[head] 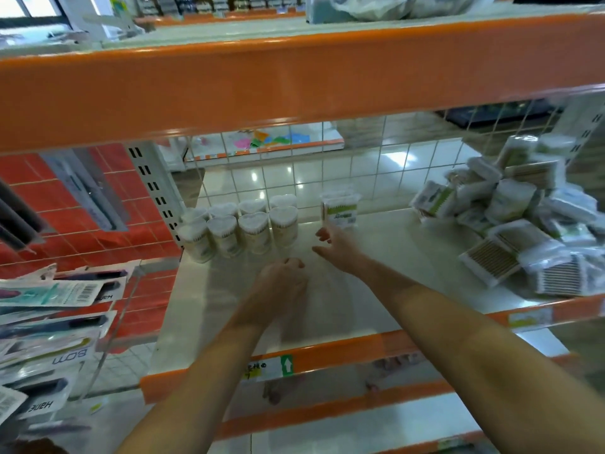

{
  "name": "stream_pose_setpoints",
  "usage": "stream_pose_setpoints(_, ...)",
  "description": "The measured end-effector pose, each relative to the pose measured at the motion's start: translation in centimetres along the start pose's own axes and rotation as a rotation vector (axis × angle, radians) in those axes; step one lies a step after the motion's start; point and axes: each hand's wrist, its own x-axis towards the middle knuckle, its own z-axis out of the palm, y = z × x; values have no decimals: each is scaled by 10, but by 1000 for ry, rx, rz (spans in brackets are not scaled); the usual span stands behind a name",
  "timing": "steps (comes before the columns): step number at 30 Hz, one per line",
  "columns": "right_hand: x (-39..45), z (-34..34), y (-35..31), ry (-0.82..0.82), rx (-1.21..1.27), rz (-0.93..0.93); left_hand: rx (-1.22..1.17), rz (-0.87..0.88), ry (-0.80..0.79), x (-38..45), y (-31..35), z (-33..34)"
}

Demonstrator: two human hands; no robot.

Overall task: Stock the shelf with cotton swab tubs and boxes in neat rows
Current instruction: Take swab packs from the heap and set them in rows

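Several heart-shaped clear tubs of cotton swabs [253,224] stand in two rows at the back left of the white shelf [386,290]. One square tub with a green label [340,208] stands alone to their right, near the wire back grid. My right hand [337,245] is just in front of that tub with fingers spread, holding nothing. My left hand [283,283] hovers over the shelf in front of the heart tubs, its fingers curled under with nothing visible in them. A loose pile of swab boxes and tubs [523,217] lies at the shelf's right end.
An orange shelf beam [294,80] crosses overhead, close above the working space. A second orange lip [327,355] edges the shelf's front. Carded packs [49,322] hang at the left. A perforated white upright [154,188] bounds the shelf's left side.
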Motion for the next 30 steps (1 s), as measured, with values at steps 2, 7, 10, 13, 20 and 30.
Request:
stream_pose_setpoints(2, -7, -12, 4, -34, -120, -13, 42, 21, -38, 9, 9, 0)
stream_pose_setpoints(7, -21, -48, 17, -59, -297, 9, 44, 76, -63, 34, 30, 5)
stream_pose_setpoints(10, -32, -73, 28, -44, -380, 32, 93, 131, -56, 48, 48, 7)
stream_pose_setpoints(13, -47, -98, 43, -16, -442, 71, 77, 189, -58, 62, 72, 13)
stream_pose_setpoints(20, -80, -154, 64, 73, -537, 122, 39, 334, -100, 88, 136, 29)
stream_pose_setpoints(30, -102, -212, 98, 91, -628, 265, 125, 454, -108, 115, 211, 42)
